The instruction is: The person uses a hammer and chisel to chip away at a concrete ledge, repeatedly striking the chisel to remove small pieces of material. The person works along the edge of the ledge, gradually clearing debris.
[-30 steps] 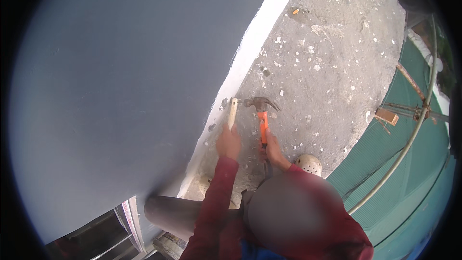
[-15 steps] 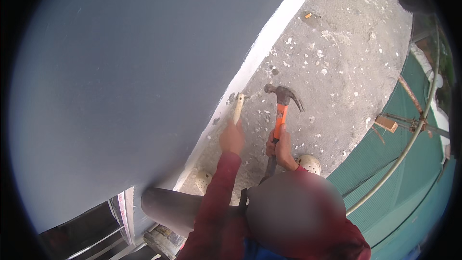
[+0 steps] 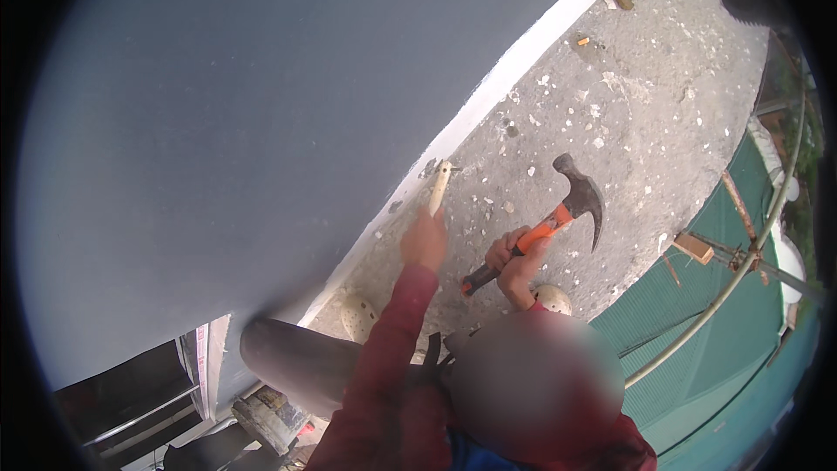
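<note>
My left hand (image 3: 425,242) is closed round a cream handle (image 3: 439,187) with a hole near its end. A short dark metal piece crosses its tip by the foot of the wall; the tool's exact kind I cannot make out. In my right hand (image 3: 520,262) is a claw hammer (image 3: 582,196) with an orange and black grip. It is tilted, its dark head up and to the right, apart from the cream tool. Beside the tool's tip, the white band (image 3: 488,100) along the wall's base has small grey chipped patches.
A grey-blue wall (image 3: 261,122) fills the left. White flakes lie on the rough concrete ledge (image 3: 645,131). Cream perforated shoes (image 3: 357,317) are near my hands. Beyond the right edge are a long pole (image 3: 724,292) and green sheeting (image 3: 680,331). A dirty container (image 3: 266,419) stands lower left.
The hammer has swung to the right, away from the cream tool, and its handle now slants. My left hand keeps the tool at the wall's foot. The whole view has shifted slightly.
</note>
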